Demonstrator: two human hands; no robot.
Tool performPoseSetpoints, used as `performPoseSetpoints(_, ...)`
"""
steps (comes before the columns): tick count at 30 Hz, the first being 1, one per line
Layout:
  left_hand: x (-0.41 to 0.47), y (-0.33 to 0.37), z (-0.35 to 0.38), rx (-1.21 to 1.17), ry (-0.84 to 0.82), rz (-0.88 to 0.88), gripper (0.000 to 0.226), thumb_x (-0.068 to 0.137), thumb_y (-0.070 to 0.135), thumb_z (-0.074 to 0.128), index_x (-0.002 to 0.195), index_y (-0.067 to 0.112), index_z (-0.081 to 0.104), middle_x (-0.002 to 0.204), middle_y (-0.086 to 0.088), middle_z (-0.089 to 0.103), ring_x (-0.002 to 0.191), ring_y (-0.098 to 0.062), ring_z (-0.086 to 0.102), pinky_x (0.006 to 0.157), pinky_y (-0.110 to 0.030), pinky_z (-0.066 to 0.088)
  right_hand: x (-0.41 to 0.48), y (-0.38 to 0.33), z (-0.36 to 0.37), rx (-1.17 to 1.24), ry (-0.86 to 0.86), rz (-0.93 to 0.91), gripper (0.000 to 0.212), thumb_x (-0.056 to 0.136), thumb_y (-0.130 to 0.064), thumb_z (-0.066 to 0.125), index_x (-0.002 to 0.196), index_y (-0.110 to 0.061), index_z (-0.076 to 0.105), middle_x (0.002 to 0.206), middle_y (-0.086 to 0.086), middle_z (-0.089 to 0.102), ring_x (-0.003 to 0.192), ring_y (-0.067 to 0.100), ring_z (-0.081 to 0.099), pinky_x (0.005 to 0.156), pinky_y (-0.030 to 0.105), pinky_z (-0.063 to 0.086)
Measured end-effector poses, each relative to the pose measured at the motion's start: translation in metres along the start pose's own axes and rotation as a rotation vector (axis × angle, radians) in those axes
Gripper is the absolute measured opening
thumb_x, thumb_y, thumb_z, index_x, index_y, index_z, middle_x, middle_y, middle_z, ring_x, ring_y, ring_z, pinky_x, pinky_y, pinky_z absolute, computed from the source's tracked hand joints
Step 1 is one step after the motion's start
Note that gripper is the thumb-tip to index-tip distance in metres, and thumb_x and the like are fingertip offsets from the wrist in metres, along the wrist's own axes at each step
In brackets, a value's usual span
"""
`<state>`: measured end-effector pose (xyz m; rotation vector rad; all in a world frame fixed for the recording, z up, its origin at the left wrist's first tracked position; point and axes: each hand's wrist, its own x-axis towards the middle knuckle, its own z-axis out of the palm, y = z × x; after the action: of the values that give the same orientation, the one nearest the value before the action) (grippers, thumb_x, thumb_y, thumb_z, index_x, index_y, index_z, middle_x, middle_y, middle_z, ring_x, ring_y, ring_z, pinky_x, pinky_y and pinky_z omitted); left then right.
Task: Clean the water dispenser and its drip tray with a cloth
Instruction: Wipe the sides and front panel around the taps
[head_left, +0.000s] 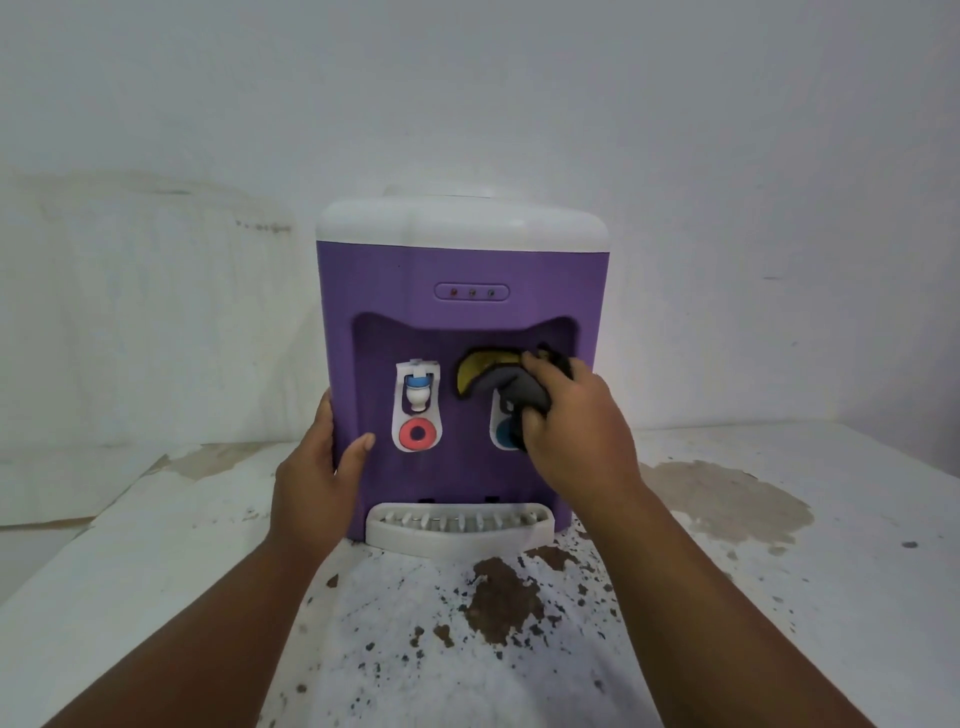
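Our right hand (576, 415) grips the dark cloth (511, 387) against the water dispenser (462, 260). Our left hand (317, 467), fingers straight, braces its left side.

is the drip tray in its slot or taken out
In its slot: the white drip tray sits against the foot of the purple dispenser, centred on its front, with the slotted grid facing up.
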<state>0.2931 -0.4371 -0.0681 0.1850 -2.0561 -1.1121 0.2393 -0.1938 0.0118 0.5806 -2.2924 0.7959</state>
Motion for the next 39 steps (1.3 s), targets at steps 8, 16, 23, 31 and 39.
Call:
performPoseSetpoints(8,0.0,0.002,-0.001,-0.129,-0.027,-0.069,0.064,0.095,0.043,0.058,0.154,0.03,0.035,0.14,0.006,0.058,0.122,-0.018,0.061,0.093,-0.046,0.057,-0.014,0.015,0.004,0.465,0.205,0.317,0.035,0.087,-0.016,0.069,0.115,-0.031,0.057,0.099,-0.011,0.065,0.084,0.005,0.062,0.068,0.022,0.055)
performPoseSetpoints(16,-0.002,0.004,0.002,-0.123,-0.002,-0.072,0.066,0.095,0.042,0.057,0.155,0.028,0.033,0.144,0.002,0.056,0.126,-0.022,0.058,0.096,-0.051,0.055,-0.026,0.006,0.033,0.44,0.097,0.252,0.042,0.092,-0.02,0.063,0.132,-0.028,0.054,0.113,-0.008,0.066,0.097,0.014,0.062,0.087,0.031,0.055)
performPoseSetpoints(23,-0.004,0.006,0.001,-0.122,-0.002,-0.084,0.067,0.093,0.046,0.057,0.155,0.03,0.034,0.143,0.004,0.056,0.124,-0.023,0.059,0.095,-0.052,0.055,-0.024,0.009,0.035,0.7,0.07,0.486,0.021,0.088,-0.017,0.07,0.102,-0.03,0.06,0.093,-0.009,0.065,0.085,0.01,0.063,0.065,0.018,0.048)
performPoseSetpoints(31,-0.003,0.003,0.001,-0.136,-0.002,-0.078,0.064,0.095,0.044,0.057,0.154,0.031,0.036,0.14,0.006,0.058,0.122,-0.019,0.06,0.092,-0.047,0.057,-0.001,0.03,-0.055,0.71,-0.114,0.579,0.024,0.082,-0.028,0.074,0.093,-0.01,0.063,0.082,0.012,0.073,0.07,0.025,0.073,0.051,0.031,0.059)
performPoseSetpoints(39,-0.002,0.001,0.003,-0.13,-0.001,-0.067,0.064,0.095,0.043,0.057,0.154,0.03,0.036,0.141,0.004,0.058,0.123,-0.02,0.06,0.093,-0.047,0.057,-0.006,0.032,-0.078,1.273,0.178,0.812,0.016,0.075,-0.029,0.069,0.073,-0.014,0.073,0.071,0.007,0.072,0.059,0.028,0.07,0.056,0.039,0.058)
